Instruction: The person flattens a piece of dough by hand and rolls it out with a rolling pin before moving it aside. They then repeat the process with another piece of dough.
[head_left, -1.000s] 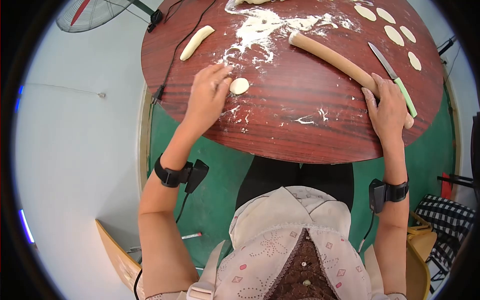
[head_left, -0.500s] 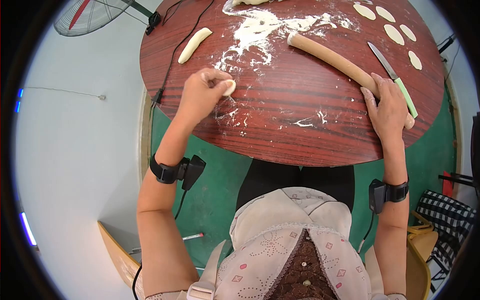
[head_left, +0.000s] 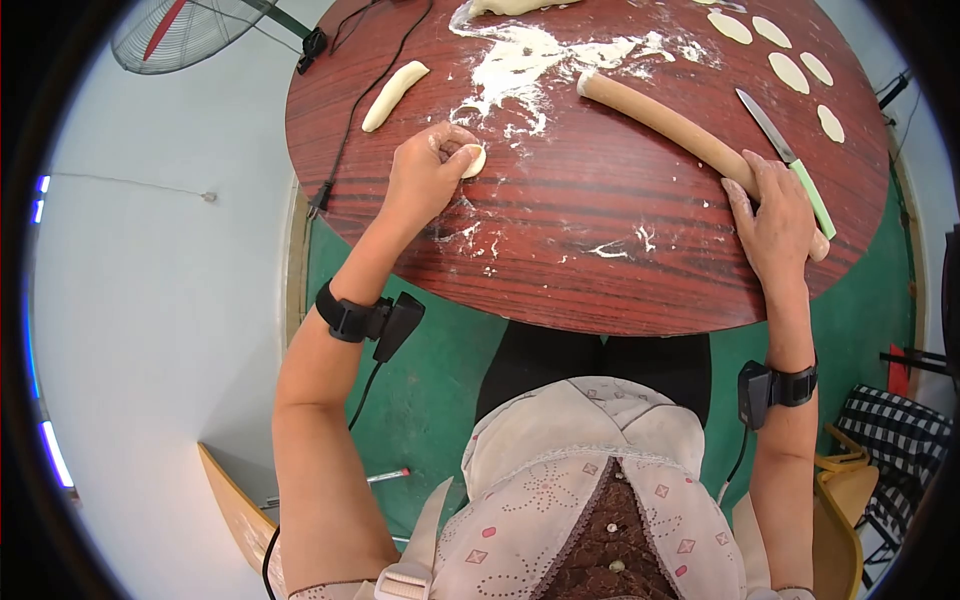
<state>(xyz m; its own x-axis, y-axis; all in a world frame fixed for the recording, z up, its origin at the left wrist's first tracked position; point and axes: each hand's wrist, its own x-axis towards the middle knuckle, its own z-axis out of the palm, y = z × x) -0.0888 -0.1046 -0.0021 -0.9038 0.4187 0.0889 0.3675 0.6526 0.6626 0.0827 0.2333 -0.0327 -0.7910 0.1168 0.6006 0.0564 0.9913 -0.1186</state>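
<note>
Dough piece point(head_left: 474, 161) sat upper-left of centre on the round table point(head_left: 600, 260), pinched in curled left hand point(head_left: 428, 178) fingers. Right hand point(head_left: 778, 215) fingers wrapped over rolling pin point(head_left: 665, 117) end, knife point(head_left: 786, 152) just beside, at right.

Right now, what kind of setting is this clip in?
Probably an informal home or workshop room used for dough work: a round wooden table dusted with flour, a rolling pin, and a standing fan.

My pale dough piece point(head_left: 474, 161) sits on the red-brown grained table point(head_left: 600, 260); tan rolling pin point(head_left: 660, 115), green-handled knife point(head_left: 790, 155) at two o'clock.
</note>
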